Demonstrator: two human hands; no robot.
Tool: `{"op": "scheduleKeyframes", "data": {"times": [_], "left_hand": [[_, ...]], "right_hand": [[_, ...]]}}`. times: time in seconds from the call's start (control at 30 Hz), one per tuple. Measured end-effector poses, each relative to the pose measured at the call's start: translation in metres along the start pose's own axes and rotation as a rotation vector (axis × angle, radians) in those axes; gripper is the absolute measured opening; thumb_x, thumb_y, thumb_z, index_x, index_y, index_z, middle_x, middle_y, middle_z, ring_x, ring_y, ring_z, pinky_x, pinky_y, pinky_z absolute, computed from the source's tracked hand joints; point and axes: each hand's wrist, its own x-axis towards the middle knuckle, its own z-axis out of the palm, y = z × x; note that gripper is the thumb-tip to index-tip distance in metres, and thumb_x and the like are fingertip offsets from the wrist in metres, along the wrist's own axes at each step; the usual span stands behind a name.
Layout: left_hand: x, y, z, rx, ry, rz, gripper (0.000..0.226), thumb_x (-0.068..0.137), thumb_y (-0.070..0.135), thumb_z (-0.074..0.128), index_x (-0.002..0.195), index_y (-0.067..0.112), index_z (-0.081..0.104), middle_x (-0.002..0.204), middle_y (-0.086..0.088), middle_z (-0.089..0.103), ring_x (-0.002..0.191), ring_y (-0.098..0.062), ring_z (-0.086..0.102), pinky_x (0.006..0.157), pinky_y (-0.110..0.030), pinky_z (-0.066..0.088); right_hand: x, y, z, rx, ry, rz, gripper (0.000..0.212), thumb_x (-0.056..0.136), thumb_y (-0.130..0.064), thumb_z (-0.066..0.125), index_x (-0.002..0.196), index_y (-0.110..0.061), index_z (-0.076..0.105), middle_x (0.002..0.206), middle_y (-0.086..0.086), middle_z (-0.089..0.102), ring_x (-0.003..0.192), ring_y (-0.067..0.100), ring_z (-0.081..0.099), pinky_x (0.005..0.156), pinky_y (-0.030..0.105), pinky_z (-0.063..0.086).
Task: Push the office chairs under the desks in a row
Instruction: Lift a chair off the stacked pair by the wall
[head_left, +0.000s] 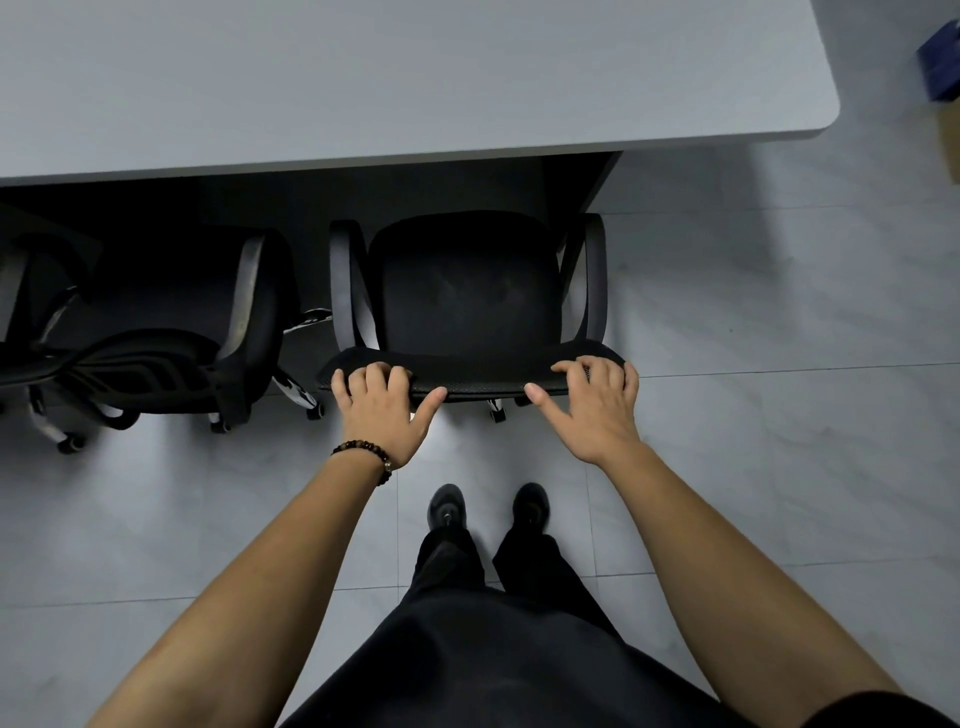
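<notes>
A black office chair (465, 296) with armrests stands in front of me, its seat just short of the grey desk (395, 78) edge. My left hand (382, 410) grips the top of its backrest at the left corner, fingers curled over the rim. My right hand (592, 408) rests on the backrest's right corner, fingers over the top, thumb stretched along the back. A second black chair (176, 322) stands to the left, turned a little, its seat partly under the desk.
Part of a third chair (26, 291) shows at the far left edge. A dark desk panel (582, 182) stands beside the chair's right armrest. A blue box (940, 62) and a cardboard box (950, 145) sit at the far right. My feet (488, 512) stand on pale tile floor.
</notes>
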Motion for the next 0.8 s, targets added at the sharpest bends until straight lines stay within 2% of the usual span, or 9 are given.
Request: {"op": "scheduleKeyframes", "data": {"times": [0.17, 0.23, 0.33, 0.43, 0.57, 0.63, 0.73, 0.8], "left_hand": [[-0.001, 0.001, -0.007, -0.017, -0.034, -0.014, 0.073, 0.084, 0.073, 0.021, 0.114, 0.017, 0.059, 0.118, -0.009, 0.054, 0.118, -0.033, 0.042, 0.114, -0.055, 0.008], [0.001, 0.003, -0.018, -0.051, -0.079, -0.022, 0.065, 0.088, 0.068, 0.030, 0.121, 0.019, 0.057, 0.123, -0.007, 0.053, 0.122, -0.031, 0.040, 0.115, -0.053, 0.006], [-0.006, 0.008, -0.043, -0.212, -0.075, 0.019, 0.052, 0.092, 0.049, 0.048, 0.132, 0.016, 0.048, 0.129, -0.008, 0.052, 0.124, -0.026, 0.042, 0.113, -0.044, 0.022], [-0.035, 0.014, -0.073, -0.506, 0.003, 0.061, 0.052, 0.092, 0.039, 0.055, 0.136, 0.014, 0.044, 0.131, -0.004, 0.050, 0.123, -0.020, 0.043, 0.103, -0.032, 0.036], [-0.080, 0.022, -0.089, -0.708, 0.069, 0.085, 0.044, 0.090, 0.036, 0.059, 0.130, 0.021, 0.048, 0.117, 0.013, 0.051, 0.108, -0.001, 0.048, 0.094, -0.026, 0.040], [-0.094, 0.028, -0.086, -0.776, 0.029, 0.109, 0.041, 0.090, 0.034, 0.059, 0.128, 0.024, 0.050, 0.116, 0.015, 0.052, 0.108, 0.003, 0.049, 0.092, -0.025, 0.042], [-0.101, 0.047, -0.075, -0.786, -0.094, 0.216, 0.041, 0.090, 0.033, 0.059, 0.128, 0.024, 0.050, 0.121, 0.011, 0.056, 0.115, -0.001, 0.051, 0.089, -0.017, 0.040], [-0.095, 0.071, -0.071, -0.774, -0.161, 0.304, 0.041, 0.090, 0.031, 0.060, 0.128, 0.024, 0.050, 0.122, 0.010, 0.055, 0.116, -0.002, 0.051, 0.090, -0.017, 0.041]], "right_hand": [[-0.001, -0.001, -0.006, -0.006, -0.021, 0.004, 0.076, 0.086, -0.081, 0.017, 0.133, -0.030, 0.049, 0.138, 0.005, 0.046, 0.134, 0.025, 0.032, 0.117, 0.048, 0.007], [-0.001, -0.004, -0.014, 0.022, -0.067, 0.017, 0.077, 0.087, -0.079, 0.020, 0.138, -0.027, 0.046, 0.142, 0.006, 0.044, 0.137, 0.024, 0.029, 0.118, 0.047, 0.007], [-0.015, -0.013, -0.035, 0.199, -0.084, 0.043, 0.071, 0.093, -0.068, 0.033, 0.146, -0.021, 0.037, 0.150, 0.007, 0.037, 0.141, 0.024, 0.026, 0.119, 0.045, 0.014], [-0.056, -0.021, -0.057, 0.465, 0.028, 0.083, 0.067, 0.094, -0.060, 0.043, 0.148, -0.022, 0.031, 0.151, 0.001, 0.033, 0.138, 0.019, 0.031, 0.113, 0.040, 0.031], [-0.127, -0.025, -0.067, 0.619, 0.162, 0.195, 0.059, 0.094, -0.051, 0.050, 0.146, -0.025, 0.034, 0.145, -0.007, 0.036, 0.133, 0.009, 0.038, 0.107, 0.028, 0.035], [-0.158, -0.025, -0.064, 0.665, 0.187, 0.278, 0.058, 0.094, -0.047, 0.053, 0.145, -0.028, 0.035, 0.144, -0.009, 0.037, 0.132, 0.007, 0.039, 0.107, 0.030, 0.037], [-0.194, -0.014, -0.057, 0.676, 0.230, 0.377, 0.058, 0.093, -0.048, 0.052, 0.145, -0.033, 0.032, 0.142, -0.013, 0.036, 0.130, 0.003, 0.039, 0.104, 0.031, 0.041], [-0.211, 0.001, -0.057, 0.699, 0.288, 0.445, 0.058, 0.093, -0.047, 0.053, 0.145, -0.035, 0.031, 0.141, -0.014, 0.037, 0.130, 0.000, 0.040, 0.102, 0.029, 0.042]]}}
